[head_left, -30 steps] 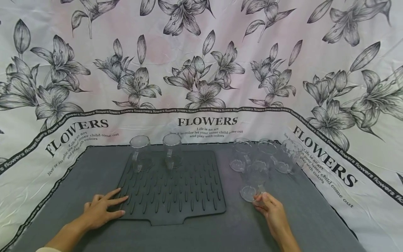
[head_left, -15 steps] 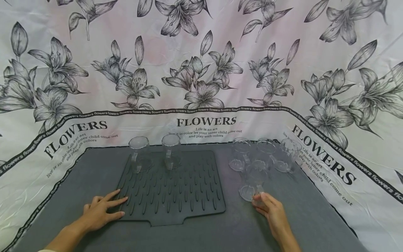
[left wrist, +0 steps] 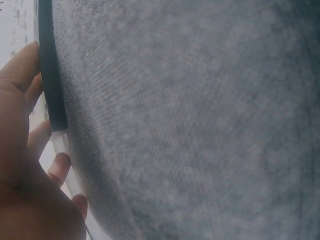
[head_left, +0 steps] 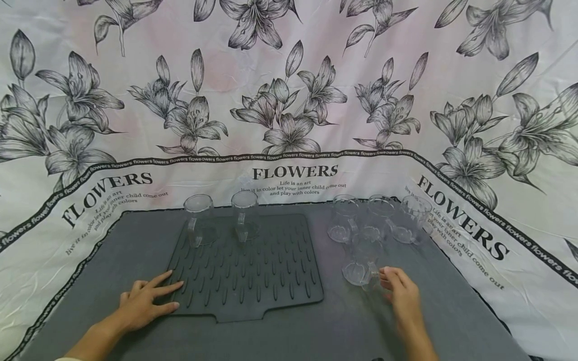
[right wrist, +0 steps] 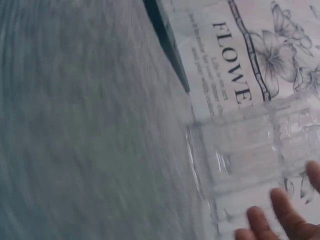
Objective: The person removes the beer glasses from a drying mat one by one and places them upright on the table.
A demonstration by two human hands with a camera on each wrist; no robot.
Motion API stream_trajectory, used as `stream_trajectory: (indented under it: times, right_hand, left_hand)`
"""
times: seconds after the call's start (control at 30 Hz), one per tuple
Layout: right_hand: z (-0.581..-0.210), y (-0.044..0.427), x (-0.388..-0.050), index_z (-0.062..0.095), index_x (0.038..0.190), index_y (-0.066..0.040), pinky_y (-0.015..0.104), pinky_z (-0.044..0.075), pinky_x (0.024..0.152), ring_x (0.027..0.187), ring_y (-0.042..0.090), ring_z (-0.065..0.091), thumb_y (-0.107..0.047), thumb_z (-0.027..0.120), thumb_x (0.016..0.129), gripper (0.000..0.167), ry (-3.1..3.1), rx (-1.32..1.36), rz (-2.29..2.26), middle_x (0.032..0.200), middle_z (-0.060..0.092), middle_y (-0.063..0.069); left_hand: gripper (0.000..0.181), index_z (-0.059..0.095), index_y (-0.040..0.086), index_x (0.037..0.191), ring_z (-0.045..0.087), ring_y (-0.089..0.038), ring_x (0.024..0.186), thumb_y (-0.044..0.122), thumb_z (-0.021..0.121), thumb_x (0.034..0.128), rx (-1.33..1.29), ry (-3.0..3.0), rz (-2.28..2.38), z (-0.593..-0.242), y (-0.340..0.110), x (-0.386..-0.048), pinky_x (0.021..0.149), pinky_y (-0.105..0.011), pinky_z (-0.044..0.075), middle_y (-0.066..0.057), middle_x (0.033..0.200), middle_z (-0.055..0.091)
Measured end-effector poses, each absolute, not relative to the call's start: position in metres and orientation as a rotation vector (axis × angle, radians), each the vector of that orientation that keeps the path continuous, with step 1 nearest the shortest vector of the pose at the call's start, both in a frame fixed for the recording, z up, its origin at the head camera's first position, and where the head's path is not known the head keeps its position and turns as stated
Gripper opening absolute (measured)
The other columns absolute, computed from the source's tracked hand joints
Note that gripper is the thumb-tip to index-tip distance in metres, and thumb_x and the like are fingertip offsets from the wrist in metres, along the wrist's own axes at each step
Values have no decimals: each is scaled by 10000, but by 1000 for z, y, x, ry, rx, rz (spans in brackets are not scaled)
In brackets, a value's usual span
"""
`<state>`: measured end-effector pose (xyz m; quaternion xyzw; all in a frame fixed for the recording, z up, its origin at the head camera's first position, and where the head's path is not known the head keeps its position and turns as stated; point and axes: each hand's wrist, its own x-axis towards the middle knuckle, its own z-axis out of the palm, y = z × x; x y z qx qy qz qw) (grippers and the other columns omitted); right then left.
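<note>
Head view: your left hand (head_left: 143, 304) lies at the left edge of the mat (head_left: 253, 273), palm down, forearm entering from the lower left. Its fingers are spread wide, with fingertips touching the edge and the thumb near the front corner. In the left wrist view, the same fingers lie along the dark edge of the mat, gripping nothing.

Your right hand (head_left: 403, 295) stands to the right of the front mug (head_left: 363, 260), forearm rising from the lower right. Its fingers are loosely bent and hold nothing; the fingertips point left and lie just beside the handle (head_left: 373, 273). You cannot tell whether a fingertip still touches it. In the right wrist view, the fingers are parted, alongside the clear wall of the mug.

The front mug stands on the table (head_left: 334, 326), right of the mat and nearer to you than the three rear mugs (head_left: 344, 218). Two mat mugs (head_left: 245, 216) stand at the back of the mat, toward its left. A flowered cloth (head_left: 293, 125) hangs behind.

Compare with the frames of one second and half a second ago: there, your right fingers pinched the handle. Your right hand has now shifted right and released it. The front mug keeps its place, and your left hand remains on the mat edge. The other mugs are unchanged.
</note>
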<state>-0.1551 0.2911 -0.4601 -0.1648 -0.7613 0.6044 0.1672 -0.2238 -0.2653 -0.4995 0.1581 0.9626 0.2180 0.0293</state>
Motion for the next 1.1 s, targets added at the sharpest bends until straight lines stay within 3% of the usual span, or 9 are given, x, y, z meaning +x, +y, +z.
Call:
stream_trajectory:
  times: [0.13, 0.33, 0.5, 0.77, 1.1]
  right_hand:
    - [-448, 293, -149, 635, 1131, 7, 286, 459, 735, 942, 120, 565, -374, 489, 1017, 424, -2114, -521, 1578, 1004, 631, -23]
    - [-426, 288, -136, 645, 1122, -15, 202, 446, 708, 929, 129, 558, -308, 505, 1019, 340, -2044, -490, 1482, 953, 623, -49]
    - [-405, 278, -126, 642, 1136, -5, 208, 456, 714, 932, 124, 569, -240, 518, 1019, 291, -2000, -375, 1504, 1004, 624, -37]
    - [-372, 247, -117, 630, 1128, 31, 245, 468, 750, 977, 183, 597, -117, 515, 1014, 219, -1947, -107, 1609, 1124, 601, 96]
    - [-359, 218, -120, 629, 1101, 23, 284, 475, 739, 957, 218, 607, -69, 525, 1001, 171, -1924, 91, 1671, 1128, 588, 127]
  left_hand:
    - [640, 619, 230, 1331, 384, -350, 1090, 621, 636, 824, 482, 2968, 653, -500, -265, -224, 665, -424, 251, -110, 1493, 341]
    - [639, 618, 227, 1332, 383, -347, 1083, 618, 636, 827, 479, 2963, 644, -500, -266, -224, 657, -414, 247, -111, 1498, 334]
    - [631, 623, 223, 1328, 381, -373, 1097, 609, 641, 829, 485, 2969, 652, -499, -267, -224, 665, -428, 257, -113, 1491, 341]
    - [650, 627, 227, 1323, 373, -369, 1119, 632, 637, 815, 469, 2968, 649, -500, -267, -223, 684, -441, 264, -94, 1490, 344]
    - [635, 623, 225, 1328, 387, -361, 1088, 614, 639, 826, 495, 2968, 642, -497, -265, -224, 675, -457, 266, -117, 1492, 341]
